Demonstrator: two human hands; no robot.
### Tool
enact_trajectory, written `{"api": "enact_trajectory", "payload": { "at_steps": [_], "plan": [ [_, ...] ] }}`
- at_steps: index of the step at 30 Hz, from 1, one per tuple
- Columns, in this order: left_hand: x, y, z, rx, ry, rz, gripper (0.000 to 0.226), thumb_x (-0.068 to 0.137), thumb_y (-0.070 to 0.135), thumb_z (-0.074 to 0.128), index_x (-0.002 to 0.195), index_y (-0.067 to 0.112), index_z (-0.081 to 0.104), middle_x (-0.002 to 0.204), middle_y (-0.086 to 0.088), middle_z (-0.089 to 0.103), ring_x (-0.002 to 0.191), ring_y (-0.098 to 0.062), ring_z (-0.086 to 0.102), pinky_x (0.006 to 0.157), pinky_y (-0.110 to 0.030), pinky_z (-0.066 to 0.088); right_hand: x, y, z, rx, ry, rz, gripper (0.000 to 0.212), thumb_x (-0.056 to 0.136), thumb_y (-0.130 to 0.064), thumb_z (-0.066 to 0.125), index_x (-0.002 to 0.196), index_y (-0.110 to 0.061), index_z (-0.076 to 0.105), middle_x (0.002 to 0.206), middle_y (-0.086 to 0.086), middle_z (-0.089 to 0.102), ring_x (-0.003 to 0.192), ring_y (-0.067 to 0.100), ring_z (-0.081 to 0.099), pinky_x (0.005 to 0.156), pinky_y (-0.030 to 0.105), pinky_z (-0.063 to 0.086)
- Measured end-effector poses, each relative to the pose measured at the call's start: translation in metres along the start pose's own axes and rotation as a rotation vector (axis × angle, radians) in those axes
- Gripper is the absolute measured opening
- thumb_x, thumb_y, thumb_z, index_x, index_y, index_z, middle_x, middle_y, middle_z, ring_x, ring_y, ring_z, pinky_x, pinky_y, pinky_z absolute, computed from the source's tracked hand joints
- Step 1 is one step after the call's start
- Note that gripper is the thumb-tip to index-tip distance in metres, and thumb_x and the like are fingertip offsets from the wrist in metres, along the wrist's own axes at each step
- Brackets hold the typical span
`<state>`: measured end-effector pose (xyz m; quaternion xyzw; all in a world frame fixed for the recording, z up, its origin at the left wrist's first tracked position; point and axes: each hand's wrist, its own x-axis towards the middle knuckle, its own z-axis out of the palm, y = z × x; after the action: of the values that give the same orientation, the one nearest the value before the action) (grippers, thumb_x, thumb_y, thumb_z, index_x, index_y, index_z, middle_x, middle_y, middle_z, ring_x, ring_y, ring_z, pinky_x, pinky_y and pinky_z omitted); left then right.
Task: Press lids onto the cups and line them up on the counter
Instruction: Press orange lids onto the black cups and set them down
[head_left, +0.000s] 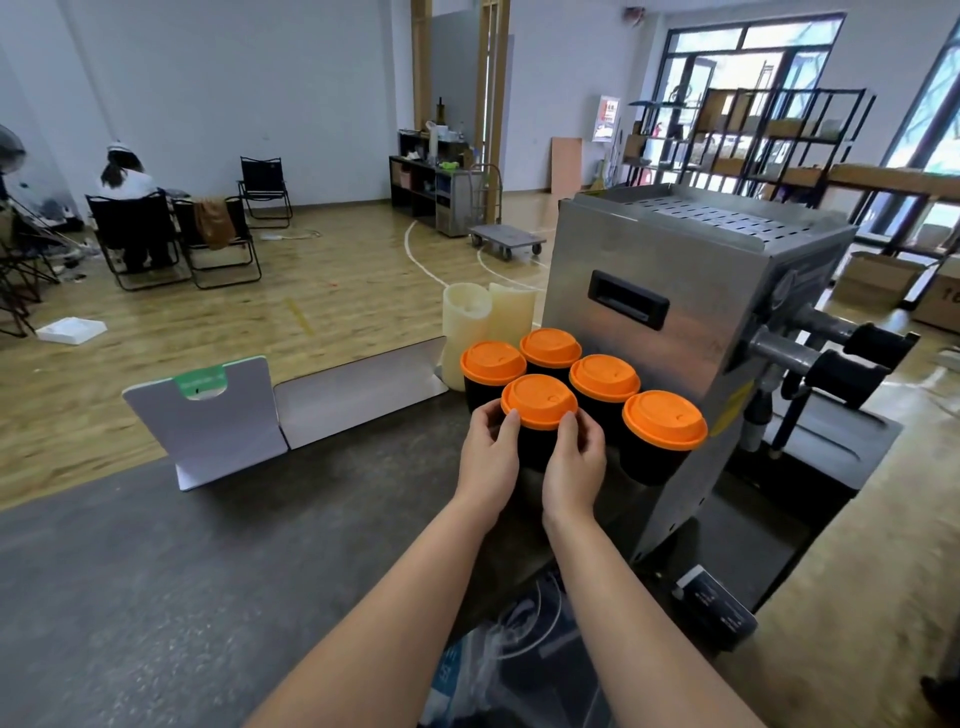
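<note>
Five black cups stand close together on the dark counter (218, 561), and every one already has an orange lid on top. So the lid part looks almost done. I think the person is giving the last lid a final push or setting this cup in its place.

The left hand (488, 457) and the right hand (574, 465) wrap around the middle cup (535, 447), one on each side. The fingers curl round its black wall, and the thumbs rest up against the edge of its lid (538, 401).

From that cup, one cup (492, 364) sits at about ten o'clock, one (549, 349) at twelve o'clock, one (604, 378) at about two o'clock, and one (664, 428) at three o'clock. They make a bunch, not a neat row. So the lining up still looks like work to do, as far as I can tell.

The lids are round, smooth and a little shiny, with a raised rim and a tiny sip hole. The cups are tall, dark and not shiny. The counter looks like flat gray stone with little speckles.

At about two o'clock stands a big shiny metal machine (675, 291). It is boxy and has black handles. Behind the cups, at twelve o'clock, stand two pale, bumpy stacks (467, 317). I cannot tell what they are.
</note>
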<state>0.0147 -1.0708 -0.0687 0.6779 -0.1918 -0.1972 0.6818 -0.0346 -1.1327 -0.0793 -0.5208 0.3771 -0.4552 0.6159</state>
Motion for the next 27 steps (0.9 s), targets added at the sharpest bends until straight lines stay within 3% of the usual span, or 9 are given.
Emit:
{"api": "enact_trajectory", "payload": {
  "at_steps": [4, 9, 16, 21, 24, 27],
  "plan": [
    [0.0, 0.001, -0.001, -0.012, -0.021, -0.008, 0.041, 0.104, 0.036, 0.046, 0.143, 0.025, 0.042, 0.129, 0.012, 0.05, 0.118, -0.004, 0.044, 0.098, -0.026, 0.036, 0.0, 0.001, 0.002, -0.01, 0.011, -0.011, 0.016, 0.099, -0.036, 0.052, 0.115, -0.034, 0.053, 0.118, -0.012, 0.057, 0.113, 0.009, 0.052, 0.099, 0.032, 0.043],
    [0.002, -0.005, -0.003, -0.054, -0.054, -0.031, 0.041, 0.104, 0.035, 0.043, 0.145, 0.031, 0.042, 0.145, 0.007, 0.049, 0.136, -0.014, 0.043, 0.116, -0.042, 0.034, 0.0, 0.003, 0.003, -0.036, 0.02, -0.034, 0.017, 0.099, -0.037, 0.052, 0.116, -0.032, 0.051, 0.118, -0.011, 0.056, 0.114, 0.01, 0.052, 0.098, 0.031, 0.043],
    [0.005, -0.006, -0.004, -0.067, -0.092, -0.03, 0.044, 0.106, 0.033, 0.036, 0.15, 0.032, 0.038, 0.153, 0.007, 0.042, 0.142, -0.013, 0.035, 0.12, -0.041, 0.028, -0.003, 0.003, 0.002, -0.049, 0.027, -0.025, 0.029, 0.099, -0.039, 0.051, 0.124, -0.024, 0.052, 0.118, -0.01, 0.054, 0.114, 0.011, 0.052, 0.099, 0.033, 0.045],
    [0.004, -0.01, -0.015, -0.077, -0.014, -0.051, 0.044, 0.107, 0.033, 0.032, 0.15, 0.027, 0.038, 0.155, 0.004, 0.04, 0.144, -0.015, 0.034, 0.12, -0.042, 0.028, -0.018, 0.0, 0.0, 0.05, 0.118, 0.039, 0.021, 0.102, -0.031, 0.046, 0.121, -0.025, 0.05, 0.118, -0.005, 0.055, 0.112, 0.014, 0.053, 0.091, 0.029, 0.043],
    [-0.003, -0.008, -0.035, -0.137, 0.064, -0.08, 0.039, 0.107, 0.032, 0.03, 0.137, 0.024, 0.054, 0.136, 0.002, 0.059, 0.129, -0.015, 0.051, 0.116, -0.04, 0.036, -0.048, 0.001, 0.005, 0.124, 0.186, 0.042, 0.018, 0.102, -0.025, 0.043, 0.117, -0.025, 0.052, 0.119, -0.001, 0.058, 0.109, 0.013, 0.056, 0.093, 0.032, 0.047],
    [-0.019, -0.002, -0.072, -0.151, 0.17, -0.071, 0.037, 0.108, 0.031, 0.03, 0.112, 0.023, 0.066, 0.109, 0.003, 0.068, 0.109, -0.015, 0.061, 0.105, -0.039, 0.045, -0.091, 0.0, 0.024, 0.195, 0.135, 0.014, 0.018, 0.102, -0.015, 0.04, 0.11, -0.024, 0.054, 0.112, 0.0, 0.059, 0.103, 0.012, 0.058, 0.089, 0.029, 0.049]
  ]
}}
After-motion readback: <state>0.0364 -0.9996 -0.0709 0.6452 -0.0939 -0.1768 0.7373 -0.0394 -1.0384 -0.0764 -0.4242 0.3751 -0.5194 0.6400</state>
